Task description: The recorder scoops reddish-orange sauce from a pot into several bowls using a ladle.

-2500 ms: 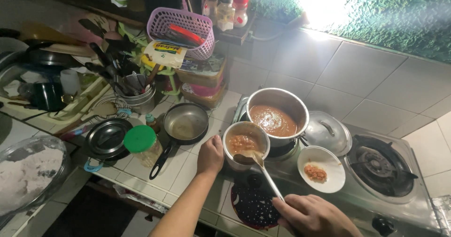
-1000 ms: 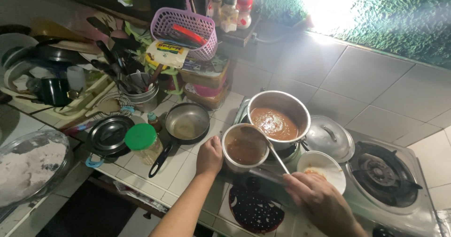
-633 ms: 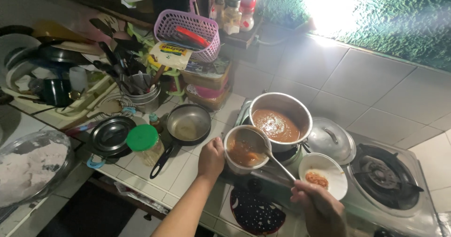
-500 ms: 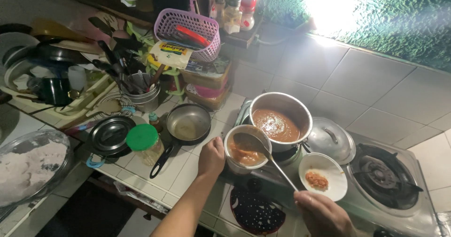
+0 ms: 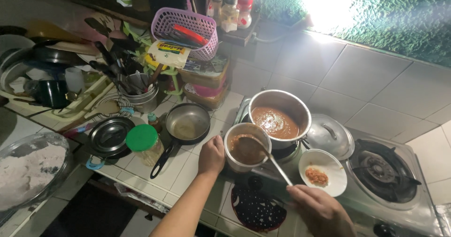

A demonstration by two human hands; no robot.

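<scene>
Left hand: fingers wrapped on small steel pot beside large sauce pot | Right hand: fingers pinching ladle (bowl dipped in sauce) | Risk: tipping pot spills sauce over stove.
</scene>
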